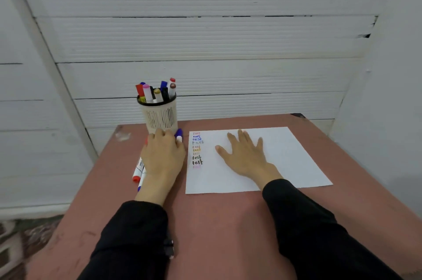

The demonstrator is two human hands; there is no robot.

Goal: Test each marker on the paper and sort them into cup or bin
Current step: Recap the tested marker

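Reddish worktop (212, 222): left hand (163, 156) curls its grip over the loose markers (138, 171) lying lengthwise just below the cup (161, 115), while right hand (245, 156) presses spread-flat on the paper (296, 161).

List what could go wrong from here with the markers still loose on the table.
The left hand lies over the loose markers close to the cup; lifting one could knock the crowded cup over. The right hand lies flat on the paper, beside the test words; sliding left might smear them.
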